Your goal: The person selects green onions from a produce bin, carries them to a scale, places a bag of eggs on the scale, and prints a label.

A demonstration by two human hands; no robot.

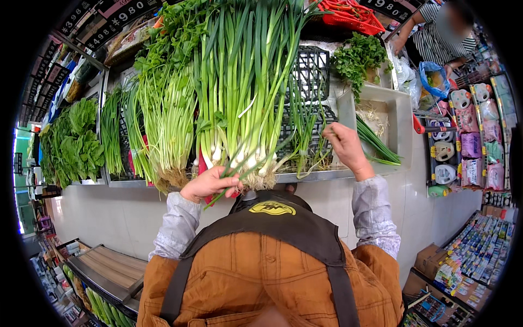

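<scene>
My left hand [212, 182] grips a few thin green onion stalks [258, 165] by the counter's front edge. They slant up to the right, across the roots of a big pile of long scallions [245, 90] with white bulbs. To the right, my right hand [345, 145] hovers by a sparse bunch of thin green onions [306, 135], its fingers curled together. Whether anything is pinched in them is too small to tell. That bunch lies on a black plastic crate [310, 67]. Beside my right hand, a pale plastic bin [402, 106] holds trimmed green stalks [378, 143] and root scraps [371, 116].
Leafy celery [167, 110], chives [111, 135] and lettuce-like greens [79, 139] line the counter leftward. Coriander [359, 55] and a red basket of chillies [355, 20] sit at the back. A person [441, 36] stands far right, near a blue bag [434, 79]. The metal counter edge [314, 175] runs before me.
</scene>
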